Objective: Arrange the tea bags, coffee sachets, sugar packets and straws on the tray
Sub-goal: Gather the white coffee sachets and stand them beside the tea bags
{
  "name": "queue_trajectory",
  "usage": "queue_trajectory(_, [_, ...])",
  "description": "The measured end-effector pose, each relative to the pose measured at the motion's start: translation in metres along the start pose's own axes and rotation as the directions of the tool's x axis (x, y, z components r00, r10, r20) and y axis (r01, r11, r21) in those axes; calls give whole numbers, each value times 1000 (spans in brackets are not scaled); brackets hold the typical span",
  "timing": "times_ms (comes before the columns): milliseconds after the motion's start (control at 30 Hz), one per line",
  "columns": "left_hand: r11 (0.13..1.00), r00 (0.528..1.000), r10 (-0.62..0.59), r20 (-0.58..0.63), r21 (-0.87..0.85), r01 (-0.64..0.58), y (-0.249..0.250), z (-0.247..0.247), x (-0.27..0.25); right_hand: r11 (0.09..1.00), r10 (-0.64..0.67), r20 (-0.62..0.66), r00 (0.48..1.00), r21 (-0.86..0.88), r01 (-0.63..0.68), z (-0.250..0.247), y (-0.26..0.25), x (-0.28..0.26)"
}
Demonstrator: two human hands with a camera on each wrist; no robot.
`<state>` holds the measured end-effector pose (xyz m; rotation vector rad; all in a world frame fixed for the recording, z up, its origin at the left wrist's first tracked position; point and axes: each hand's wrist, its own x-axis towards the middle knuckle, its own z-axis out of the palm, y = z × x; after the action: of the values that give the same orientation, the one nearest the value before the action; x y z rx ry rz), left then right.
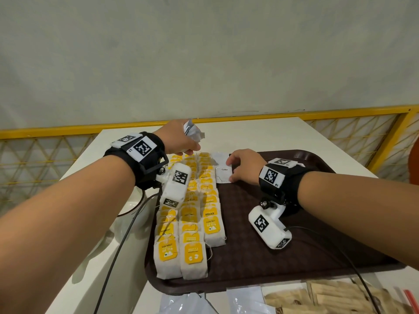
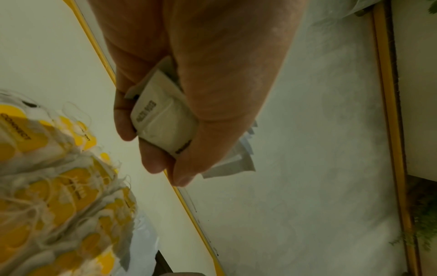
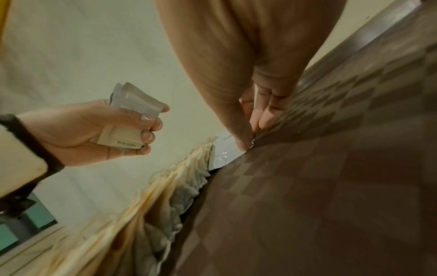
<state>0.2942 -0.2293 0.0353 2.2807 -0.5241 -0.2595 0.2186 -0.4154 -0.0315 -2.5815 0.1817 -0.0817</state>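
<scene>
On white table (image 1: 249, 134), brown tray (image 1: 272, 245); left fingers (image 2: 151, 160) clutch sachets (image 2: 163, 119); right fingers (image 3: 264, 119) pinch sachet.

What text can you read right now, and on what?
"Coffee": white sachet under the right hand.
"RELAX", "CONNECT", "OF TEA": yellow tags on the tea bags.
Print on the sachets in the left hand: too blurred.
</scene>
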Motion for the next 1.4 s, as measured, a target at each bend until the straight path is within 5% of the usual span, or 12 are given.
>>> queue_trajectory(733, [1000,1000,17,15,-12,-16,-4,3,0,996,-48,-52,997,68,52,1,6,5])
queue_trajectory(900, [976,1000,6,30,-219,0,-6,6,-4,994,-39,-81,996,98,47,-6,7,4])
queue_trajectory(1033, [881,994,37,107,-473,18,0,8,-15,917,-93,-236,967,359,176,-25,-10,-5])
queue_trajectory(1167, [846,944,193,266,-532,-24,8,10,-24,792,-275,-261,925,485,372,-47,-41,-23])
queue_trajectory(1400, [763,927,274,257,-645,-47,15,18,-34,784,-240,-268,933,514,349,-52,-53,-35])
